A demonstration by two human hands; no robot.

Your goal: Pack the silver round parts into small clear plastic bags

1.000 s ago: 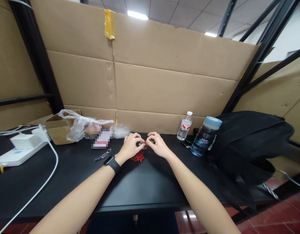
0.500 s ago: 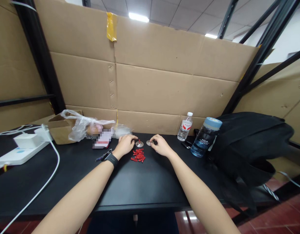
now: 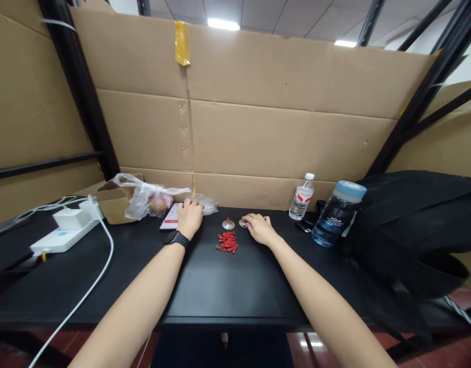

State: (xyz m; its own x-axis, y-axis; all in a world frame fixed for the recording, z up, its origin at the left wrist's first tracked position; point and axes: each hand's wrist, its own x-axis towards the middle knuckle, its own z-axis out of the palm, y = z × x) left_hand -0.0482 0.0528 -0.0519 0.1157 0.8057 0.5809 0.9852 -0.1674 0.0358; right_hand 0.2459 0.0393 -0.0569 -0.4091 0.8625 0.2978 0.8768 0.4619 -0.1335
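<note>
A small heap of red pieces [image 3: 227,241] lies on the black table [image 3: 220,286]. Behind it stand two small silver discs; the left disc [image 3: 228,224] has a red piece upright in it. My right hand [image 3: 259,228] rests on the table with its fingertips touching the right disc [image 3: 242,223]. My left hand [image 3: 189,216], a black watch on its wrist, reaches far left to a small clear plastic bag [image 3: 207,204] beside a phone [image 3: 170,219]; its fingers curl down on the bag's edge.
A cardboard box with a plastic bag [image 3: 139,198] sits at the back left, a white power strip with cable [image 3: 63,237] farther left. A small water bottle [image 3: 301,197], a blue bottle [image 3: 337,214] and a black backpack [image 3: 411,220] stand on the right. Cardboard walls enclose the back.
Both hands had been pinching a disc and a red piece together. They set the discs down; my left hand moved left to the plastic bag, my right stayed by the right disc.
</note>
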